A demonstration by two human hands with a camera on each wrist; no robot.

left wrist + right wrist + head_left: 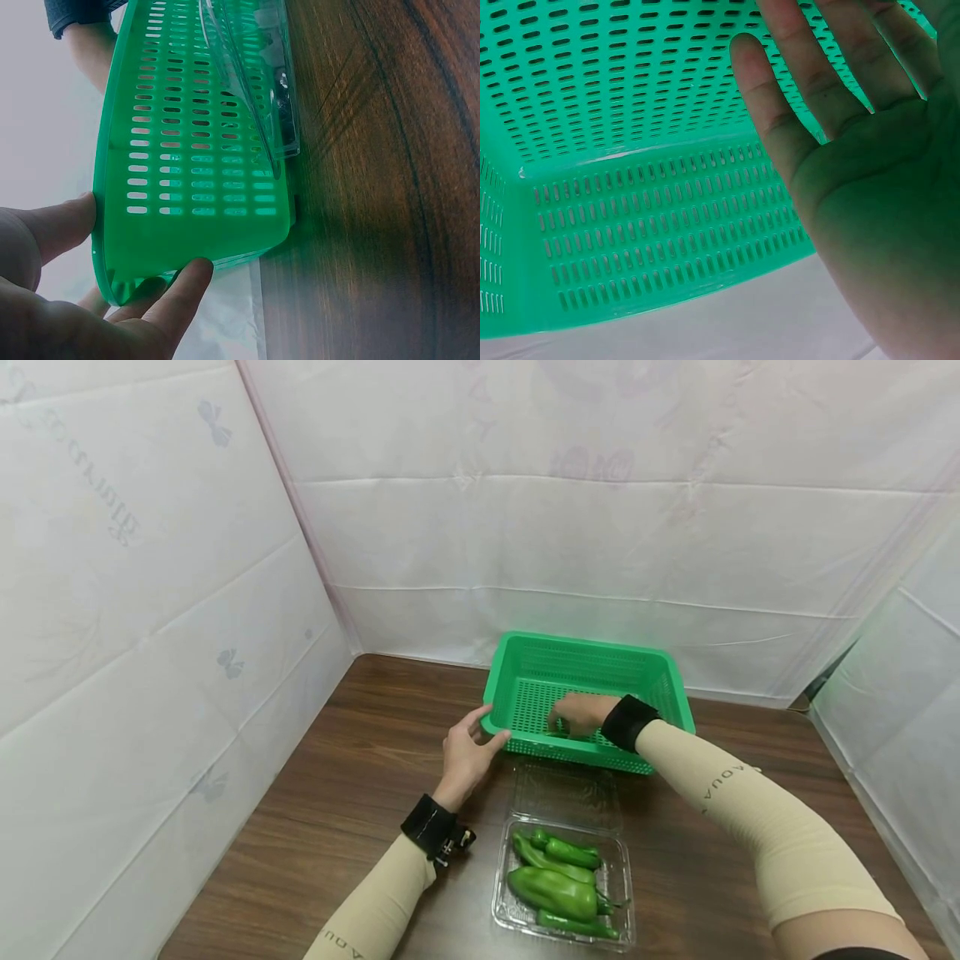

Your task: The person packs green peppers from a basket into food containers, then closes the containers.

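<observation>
- White quilted sheeting (pixel 570 527) closes off three sides of the scene, behind and to either side of both hands; below them lies a dark wood-grain worktop (pixel 352 793).
- A green slotted basket (pixel 540 672) stands on the worktop towards the back. Its near left corner sits right between the left fingers, and its floor lies under the right fingers.
- A clear plastic clamshell tray (pixel 501 893) lies on the near side of both hands, just in front of the basket, with its lid (pixel 566 789) folded back so that it rests close against the basket's front wall.
- Green peppers (pixel 555 889), one fat and several slim, lie in the tray, well short of either hand. By the look of it, most of the moving is left to do.
- The right hand (pixel 581 714) reaches inside the basket, low over its floor. In the right wrist view the fingers (pixel 780 112) are straight and spread, holding nothing there; the head view shows a dark green shape just under the fingertips, possibly one pepper already in the basket, though I cannot tell for sure.
- The left hand (pixel 465 756) steadies the basket at its near left corner, thumb (pixel 184 289) and fingers curled round the rim on either side.
</observation>
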